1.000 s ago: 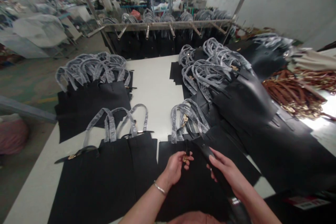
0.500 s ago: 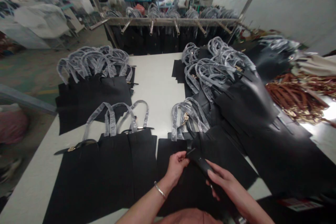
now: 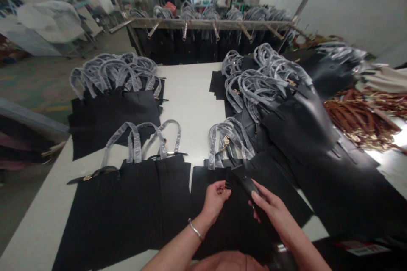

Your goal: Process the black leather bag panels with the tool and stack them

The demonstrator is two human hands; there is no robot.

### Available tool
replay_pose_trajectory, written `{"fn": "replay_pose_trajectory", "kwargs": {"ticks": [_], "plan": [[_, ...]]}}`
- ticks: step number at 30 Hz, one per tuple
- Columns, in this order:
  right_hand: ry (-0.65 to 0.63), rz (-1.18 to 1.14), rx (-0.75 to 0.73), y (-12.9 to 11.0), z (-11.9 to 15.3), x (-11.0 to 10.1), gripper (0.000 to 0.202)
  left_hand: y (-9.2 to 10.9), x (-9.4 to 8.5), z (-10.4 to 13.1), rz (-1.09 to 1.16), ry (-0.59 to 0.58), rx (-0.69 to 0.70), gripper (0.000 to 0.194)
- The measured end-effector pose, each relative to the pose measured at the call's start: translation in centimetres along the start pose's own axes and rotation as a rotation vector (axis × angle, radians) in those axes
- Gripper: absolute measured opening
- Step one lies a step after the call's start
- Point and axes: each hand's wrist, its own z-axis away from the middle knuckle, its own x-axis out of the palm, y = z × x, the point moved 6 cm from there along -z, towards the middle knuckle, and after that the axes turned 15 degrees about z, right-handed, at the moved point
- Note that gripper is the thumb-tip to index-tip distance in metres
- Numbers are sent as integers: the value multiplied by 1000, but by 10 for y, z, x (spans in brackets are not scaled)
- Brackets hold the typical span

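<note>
left hand (image 3: 215, 201): one, fingers pinched narrow on one small black strap (image 3: 228, 185) with gold-coloured metal
right hand (image 3: 270, 205): one, closed around one black handheld tool (image 3: 246, 184), its tip just beside the strap, at 1 o'clock from it
black bag (image 3: 235, 224): one surface under both hands; layers beneath cannot be counted
bracelet (image 3: 195, 229): one, on the left wrist
bag piles: one (image 3: 121, 110) at 10 o'clock from the hands, one (image 3: 124, 207) at 9, one (image 3: 302, 118) between 1 and 2
brown straps (image 3: 359, 114): many, at 2 o'clock
rack (image 3: 203, 24): one, at 12 o'clock, at least five pegs
</note>
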Motion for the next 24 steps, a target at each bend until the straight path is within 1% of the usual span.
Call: {"fn": "replay_pose_trajectory", "kwargs": {"ticks": [2,4,5,6,8,10,11,13,15,17,18,20,22,23,24], "plan": [[-79,10,8,4,0,2,76,0,-4,-2,9,17,9,31],[-160,33,17,10,0,10,74,-2,-6,-3,3,2,9,31],[-175,41,18,12,-1,13,74,-3,-5,-3,2,-10,-1,31],[-167,45,15,13,-3,16,74,-5,-5,-2,10,-18,-16,31],[-97,31,3,9,-7,16,76,-8,-3,1,46,-25,-55,30],[-29,7,-8,3,-9,10,76,-11,-3,4,89,-31,-81,30],[-17,2,-9,2,-8,6,76,-11,-2,5,102,-35,-81,29],[-54,8,1,5,-5,2,76,-13,-3,5,100,-38,-60,28],[-129,31,24,12,-2,5,76,-14,-6,3,45,-37,-19,29],[-173,42,40,18,-1,11,76,-13,-9,1,-69,-36,15,27],[-163,41,40,19,-2,13,76,-9,-11,-1,-157,-35,40,24],[-83,19,28,15,-4,6,76,7,-19,-2,-408,-26,156,17],[50,-20,9,9,-3,-15,75,33,-29,-2,-735,27,352,18],[113,-43,9,8,-1,-31,75,46,-36,-3,-893,80,439,25],[172,-65,8,8,3,-48,75,56,-44,-5,-1027,146,484,35]]}}
